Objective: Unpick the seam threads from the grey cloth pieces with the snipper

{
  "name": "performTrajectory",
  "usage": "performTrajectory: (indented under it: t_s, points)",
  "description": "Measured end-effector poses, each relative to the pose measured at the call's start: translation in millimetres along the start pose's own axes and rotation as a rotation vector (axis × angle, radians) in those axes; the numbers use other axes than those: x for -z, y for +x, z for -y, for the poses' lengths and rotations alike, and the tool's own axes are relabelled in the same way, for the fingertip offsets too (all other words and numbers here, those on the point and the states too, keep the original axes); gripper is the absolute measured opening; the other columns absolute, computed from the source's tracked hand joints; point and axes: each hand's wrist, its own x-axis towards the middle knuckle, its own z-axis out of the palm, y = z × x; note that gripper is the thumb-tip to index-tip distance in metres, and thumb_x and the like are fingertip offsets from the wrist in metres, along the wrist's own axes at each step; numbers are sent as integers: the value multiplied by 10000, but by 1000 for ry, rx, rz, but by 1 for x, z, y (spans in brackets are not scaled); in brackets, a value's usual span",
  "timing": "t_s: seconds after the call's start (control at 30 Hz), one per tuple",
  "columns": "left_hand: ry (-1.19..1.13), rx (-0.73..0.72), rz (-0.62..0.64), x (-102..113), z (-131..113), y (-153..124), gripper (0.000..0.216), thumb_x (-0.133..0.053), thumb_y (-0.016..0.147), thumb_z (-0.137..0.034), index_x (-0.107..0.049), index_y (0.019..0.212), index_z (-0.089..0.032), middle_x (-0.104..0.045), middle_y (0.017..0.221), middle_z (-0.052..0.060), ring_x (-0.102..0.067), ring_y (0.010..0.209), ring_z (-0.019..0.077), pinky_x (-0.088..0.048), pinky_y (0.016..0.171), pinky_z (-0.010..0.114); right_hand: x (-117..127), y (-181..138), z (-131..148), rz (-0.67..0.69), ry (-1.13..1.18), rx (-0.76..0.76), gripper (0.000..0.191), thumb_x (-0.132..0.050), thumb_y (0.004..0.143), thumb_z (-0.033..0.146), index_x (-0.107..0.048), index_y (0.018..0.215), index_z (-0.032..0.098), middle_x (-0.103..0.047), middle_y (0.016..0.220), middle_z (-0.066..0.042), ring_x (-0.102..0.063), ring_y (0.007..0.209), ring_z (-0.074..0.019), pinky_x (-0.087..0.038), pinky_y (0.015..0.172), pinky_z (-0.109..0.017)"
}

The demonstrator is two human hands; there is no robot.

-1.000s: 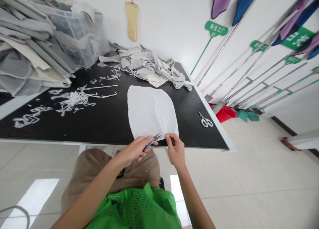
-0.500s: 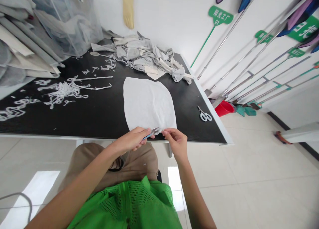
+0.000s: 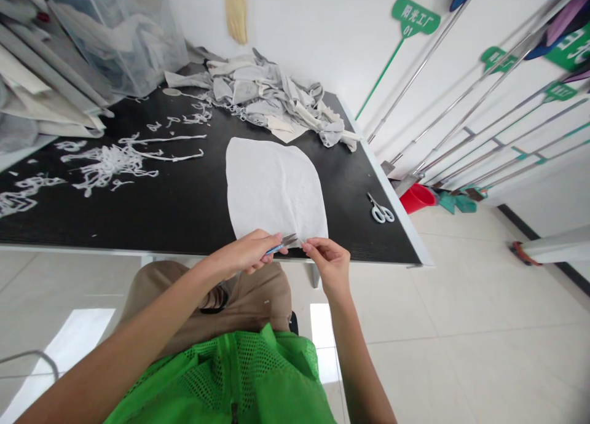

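Observation:
A white fabric piece point(image 3: 274, 187) with a rounded outline lies flat on the black table point(image 3: 184, 215), its near edge at the table's front. My left hand point(image 3: 251, 252) is closed round small blue-handled thread snips point(image 3: 282, 244), blades pointing right at the fabric's near edge. My right hand point(image 3: 328, 261) pinches that same edge just right of the blades.
White scissors point(image 3: 380, 210) lie near the table's right edge. Several white trimmed strips point(image 3: 110, 163) litter the left side. A heap of grey and cream fabric offcuts point(image 3: 271, 101) sits at the back. Stacked fabric and a clear bin point(image 3: 124, 37) stand at the far left. Metal poles lean on the wall beside a red bucket point(image 3: 417, 198).
The view has tilted slightly, so the table sits higher in frame. Both hands stay at the fabric's near edge; the snip blades have drawn closer to my right fingers.

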Motion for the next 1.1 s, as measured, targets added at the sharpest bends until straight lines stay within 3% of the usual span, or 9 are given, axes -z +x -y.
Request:
performTrajectory:
  t_s: [0.4,0.6,0.87,1.1]
  points:
    - [-228,-40,-2,-10,1,3,483,-460,919,-578,-635,1056,-149,-346,629,-66,-159,433,39,-65,411,173,0,-3,-1,-8,-27,4,142,-832,698,293,-757,789,212,-759,788,-38,-697,745,-186,-577,726,-334]
    - [-231,-30,44,-11,6,-3,505,-485,907,-590,-652,1091,-151,-326,637,-69,-142,458,36,-60,413,166,1,-2,-3,-3,-2,16,115,-825,713,269,-761,798,224,-756,780,-22,-695,736,-170,-571,730,-319]
    - [-303,-54,-3,-14,4,1,393,-516,918,-501,-642,1017,-142,-354,631,-65,-155,440,25,-49,412,168,1,-5,-5,10,-26,21,127,-827,707,283,-757,792,219,-757,768,-29,-698,724,-182,-576,714,-336]
    - [-493,-43,93,-13,0,0,327,-591,897,-430,-655,950,-114,-342,641,-65,-138,456,23,-42,403,160,1,-5,-3,19,-34,32,114,-826,703,277,-754,776,225,-759,772,-30,-703,729,-190,-582,713,-340]
